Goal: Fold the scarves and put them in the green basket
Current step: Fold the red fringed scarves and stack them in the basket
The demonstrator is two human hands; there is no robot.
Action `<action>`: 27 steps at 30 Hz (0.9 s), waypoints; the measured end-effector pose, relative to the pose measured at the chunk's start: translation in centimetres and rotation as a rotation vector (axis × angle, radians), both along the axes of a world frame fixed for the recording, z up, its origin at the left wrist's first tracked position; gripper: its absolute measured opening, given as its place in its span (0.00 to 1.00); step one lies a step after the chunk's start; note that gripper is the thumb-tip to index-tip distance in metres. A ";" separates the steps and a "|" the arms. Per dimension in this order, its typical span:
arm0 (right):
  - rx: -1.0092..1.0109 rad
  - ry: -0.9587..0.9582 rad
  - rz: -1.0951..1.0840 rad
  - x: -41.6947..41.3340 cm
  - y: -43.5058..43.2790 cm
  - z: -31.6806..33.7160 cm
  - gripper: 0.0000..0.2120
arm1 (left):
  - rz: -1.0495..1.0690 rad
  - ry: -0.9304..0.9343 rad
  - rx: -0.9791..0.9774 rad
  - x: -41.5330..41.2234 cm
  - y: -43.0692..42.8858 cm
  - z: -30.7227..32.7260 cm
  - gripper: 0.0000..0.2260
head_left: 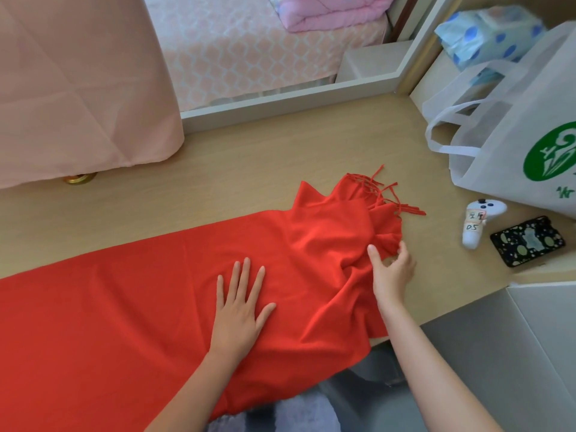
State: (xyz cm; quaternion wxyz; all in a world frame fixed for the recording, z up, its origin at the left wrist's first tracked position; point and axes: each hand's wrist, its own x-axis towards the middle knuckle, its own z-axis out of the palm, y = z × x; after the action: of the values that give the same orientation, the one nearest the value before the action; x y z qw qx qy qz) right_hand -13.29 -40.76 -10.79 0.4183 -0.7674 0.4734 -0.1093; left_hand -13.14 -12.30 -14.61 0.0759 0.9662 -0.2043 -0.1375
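A long red scarf [124, 307] lies spread across the wooden floor, running from the left edge to a bunched, fringed end [383, 194] at the right. My left hand [240, 310] presses flat on the scarf's middle with fingers spread. My right hand [392, 272] pinches the crumpled edge of the scarf near its fringed end. No green basket is in view.
A white bag with a green logo [514, 145] stands at the right. Beside it lie a white controller [477, 222] and a dark phone [526, 240]. A grey box flap [514, 338] sits at the lower right. Pink cloth [78, 88] hangs at the upper left.
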 end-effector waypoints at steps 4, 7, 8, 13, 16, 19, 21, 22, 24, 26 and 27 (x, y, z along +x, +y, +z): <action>-0.010 0.111 -0.157 3.0 -1.2 -0.3 0.35 | 0.025 -0.038 -0.034 -0.3 0.1 0.1 0.28; -0.038 0.128 -0.100 4.7 -1.9 -0.7 0.18 | 0.030 -0.047 -0.040 -0.3 -0.1 0.0 0.28; -0.006 0.048 -0.110 5.3 -2.2 -0.6 0.14 | 0.027 -0.047 -0.045 -0.3 -0.1 0.0 0.28; -0.093 -0.286 -0.179 8.3 -5.5 3.9 0.11 | 0.034 -0.046 -0.070 -0.2 -0.1 0.1 0.28; -0.185 -0.395 -0.077 10.0 -6.5 7.7 0.09 | 0.029 -0.049 -0.074 -0.1 -0.1 0.2 0.28; -0.231 -0.481 0.097 10.6 -5.1 10.2 0.11 | 0.024 -0.042 -0.067 -0.2 0.0 0.2 0.27; -0.287 -0.475 0.209 10.3 -3.5 10.6 0.11 | 0.026 -0.027 -0.072 -0.1 0.0 0.2 0.27; -0.336 -0.422 0.260 9.9 -2.9 10.2 0.11 | 0.023 -0.017 -0.073 -0.1 0.0 0.2 0.27; -0.401 -0.245 0.331 9.0 -2.6 8.3 0.15 | 0.017 0.000 -0.068 0.1 0.0 0.1 0.27; -0.309 -0.076 0.316 7.4 -2.8 6.0 0.24 | 0.018 0.020 -0.067 0.1 0.0 -0.1 0.27; -0.202 -0.024 0.273 6.4 -2.8 5.0 0.28 | 0.021 0.030 -0.073 0.2 0.0 -0.1 0.27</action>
State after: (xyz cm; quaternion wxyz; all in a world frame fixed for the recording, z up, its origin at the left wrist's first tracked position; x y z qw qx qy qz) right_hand -6.88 -43.60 -5.76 0.3553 -0.8615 0.3464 -0.1076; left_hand -12.95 -12.27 -14.70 0.1157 0.9627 -0.1979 -0.1437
